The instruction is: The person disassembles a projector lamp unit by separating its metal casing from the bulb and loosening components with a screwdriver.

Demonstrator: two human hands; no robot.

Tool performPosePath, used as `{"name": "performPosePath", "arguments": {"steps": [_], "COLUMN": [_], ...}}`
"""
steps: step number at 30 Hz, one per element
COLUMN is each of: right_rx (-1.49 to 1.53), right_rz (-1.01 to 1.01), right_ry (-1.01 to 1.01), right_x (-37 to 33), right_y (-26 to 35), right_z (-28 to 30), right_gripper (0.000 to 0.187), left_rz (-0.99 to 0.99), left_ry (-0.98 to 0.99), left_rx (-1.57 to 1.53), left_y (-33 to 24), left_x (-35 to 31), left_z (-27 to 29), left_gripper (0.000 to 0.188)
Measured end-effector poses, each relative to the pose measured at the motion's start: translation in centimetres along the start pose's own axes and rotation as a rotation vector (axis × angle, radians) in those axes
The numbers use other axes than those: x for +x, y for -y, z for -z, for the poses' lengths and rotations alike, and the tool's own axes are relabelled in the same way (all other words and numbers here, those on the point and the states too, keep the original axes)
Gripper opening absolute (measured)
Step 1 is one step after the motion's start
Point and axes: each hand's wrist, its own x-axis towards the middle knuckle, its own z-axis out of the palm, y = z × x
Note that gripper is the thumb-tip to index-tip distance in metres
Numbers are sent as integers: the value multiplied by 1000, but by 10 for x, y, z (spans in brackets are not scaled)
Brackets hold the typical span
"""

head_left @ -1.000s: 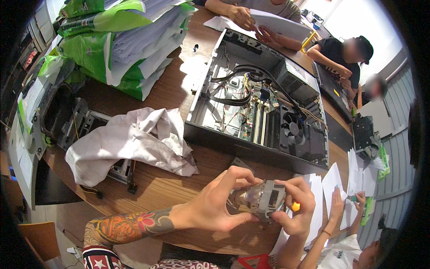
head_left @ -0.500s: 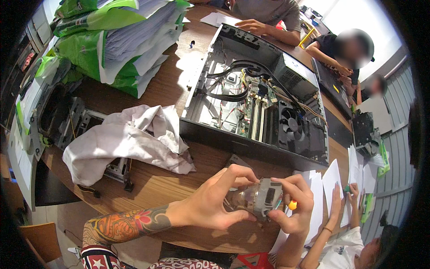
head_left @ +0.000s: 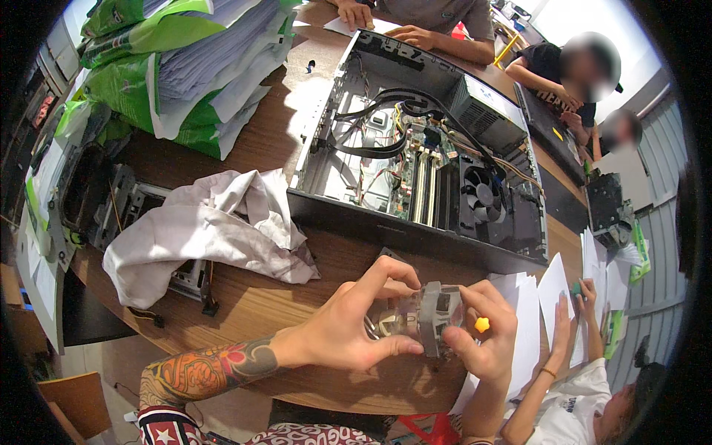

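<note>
Free tabletop (head_left: 248, 315) between cloth (head_left: 196, 233) and left hand (head_left: 352, 319), computer case (head_left: 393, 228) blocking beyond, papers (head_left: 523, 315) rightward

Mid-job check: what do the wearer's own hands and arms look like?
No gloves on the left hand or right hand. A multicoloured tattoo with a flower design covers much of the left forearm, and the sleeve cuff there is dark red with striped edging and a white star. A small yellow star-shaped piece, perhaps a ring, shows at the right fingers.
</note>
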Motion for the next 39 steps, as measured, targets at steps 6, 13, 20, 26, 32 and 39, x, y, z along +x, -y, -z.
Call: {"name": "performPosePath", "arguments": {"steps": [6,13,20,26,32,39], "right_rx": [-11,-6,-32,-56,-105,-123], "right_rz": [18,66,68,66,43,-27], "right_ry": [2,59,55,21,10,-75], "right_x": [0,3,2,0,1,0], "right_y": [-2,-2,-1,-6,-2,-2], "right_z": [0,2,2,-5,-11,-20], "right_gripper": [50,52,50,47,42,46], "left_rz": [53,80,83,115,132,261], "left_ry": [19,48,73,135,142,101], "left_rx": [-11,-62,-150,-12,-54,-345], "left_y": [-3,-1,1,-4,2,-5], "left_x": [1,1,1,3,2,4], "left_z": [1,2,-1,3,1,-7], "left_gripper": [72,70,73,68,65,63]}}
